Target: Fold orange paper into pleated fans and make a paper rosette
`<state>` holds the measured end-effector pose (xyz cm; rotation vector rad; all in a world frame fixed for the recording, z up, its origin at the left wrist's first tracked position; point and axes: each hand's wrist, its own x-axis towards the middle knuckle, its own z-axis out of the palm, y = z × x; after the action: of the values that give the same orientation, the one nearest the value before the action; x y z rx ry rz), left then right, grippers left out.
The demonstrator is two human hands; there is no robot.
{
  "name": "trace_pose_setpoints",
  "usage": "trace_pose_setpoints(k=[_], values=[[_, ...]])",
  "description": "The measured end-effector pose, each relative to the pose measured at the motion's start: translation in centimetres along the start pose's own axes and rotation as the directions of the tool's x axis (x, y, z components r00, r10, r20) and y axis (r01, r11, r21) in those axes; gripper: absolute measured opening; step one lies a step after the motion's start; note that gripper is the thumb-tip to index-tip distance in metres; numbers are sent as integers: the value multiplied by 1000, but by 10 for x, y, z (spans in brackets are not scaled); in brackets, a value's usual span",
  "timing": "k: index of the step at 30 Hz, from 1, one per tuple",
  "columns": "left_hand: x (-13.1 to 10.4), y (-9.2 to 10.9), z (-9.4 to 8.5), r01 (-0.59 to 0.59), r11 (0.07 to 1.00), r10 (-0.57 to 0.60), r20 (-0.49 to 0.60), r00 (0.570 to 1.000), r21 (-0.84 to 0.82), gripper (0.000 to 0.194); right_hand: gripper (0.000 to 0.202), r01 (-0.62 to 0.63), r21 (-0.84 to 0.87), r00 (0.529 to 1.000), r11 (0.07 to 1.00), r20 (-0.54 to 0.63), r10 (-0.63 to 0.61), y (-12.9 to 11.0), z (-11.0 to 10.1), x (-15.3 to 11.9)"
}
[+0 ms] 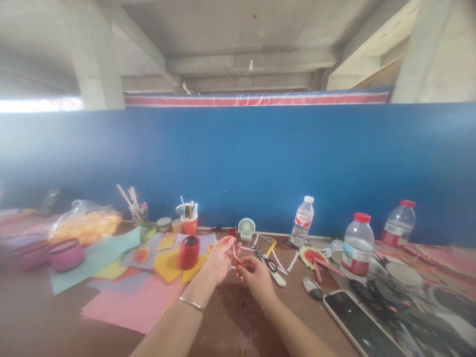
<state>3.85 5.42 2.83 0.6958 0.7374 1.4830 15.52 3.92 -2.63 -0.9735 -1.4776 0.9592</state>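
Observation:
Over the middle of the table I hold a narrow white strip (235,252) with reddish-orange parts at its ends; its exact kind is too small to make out. My left hand (218,262), with a silver bangle on the wrist, grips the upper end between thumb and fingers, palm partly turned up. Lower and to the right, my right hand (256,277) is closed in a pinch on the other end. Just beyond the right hand lie black-handled scissors (270,264) and a white-handled tool (278,278). A red roll-shaped container (189,253) stands left of my left hand.
Coloured paper sheets (130,302) spread to the left. A small fan (246,228), a water bottle (302,221) and a red cup (190,224) stand near the blue partition (238,163). At right are a phone (359,322), a paper flower (313,257) and a large bottle (357,245).

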Motion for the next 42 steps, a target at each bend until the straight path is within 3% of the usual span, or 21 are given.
trace_pose_setpoints(k=[5,10,14,17,20,24,27,28,29,31,37,42], values=[[2,6,-7,-26,991,28,-16,999,129,12,13,30,-35,992,999,-120,-34,-3,-9,-2],[8,17,-24,-67,908,78,-12,997,414,23,15,114,-139,952,984,-268,-148,-8,-20,-2],[12,22,-40,-95,698,102,33,994,710,20,14,213,-233,928,949,-255,-270,-10,-22,-4],[11,25,-46,-174,513,159,107,982,840,17,13,260,-260,921,930,-221,-320,-11,-21,-7],[4,29,-41,-243,368,226,167,960,898,8,15,284,-261,918,923,-203,-340,-10,-20,-8],[-13,42,-21,-326,267,261,258,930,907,34,17,284,-270,932,920,-148,-331,-8,-19,-6],[-25,51,-7,-431,168,148,410,900,887,22,15,299,-274,937,914,-94,-335,-4,-19,-5],[-27,51,-5,-473,48,66,470,880,880,21,15,303,-280,938,911,-80,-337,-3,-19,-4],[-29,51,-3,-487,-34,3,488,873,873,19,15,307,-288,938,907,-69,-340,-3,-19,-4],[-29,47,-4,-477,-110,-48,475,879,872,16,19,325,-295,933,899,-57,-356,-3,-19,-5],[-25,29,-16,-400,-115,-17,401,916,909,19,47,405,-341,910,849,60,-410,-13,-20,-7],[-29,23,-16,-398,-73,-38,396,917,914,20,5,315,-410,948,856,82,-309,-9,-20,-2]])
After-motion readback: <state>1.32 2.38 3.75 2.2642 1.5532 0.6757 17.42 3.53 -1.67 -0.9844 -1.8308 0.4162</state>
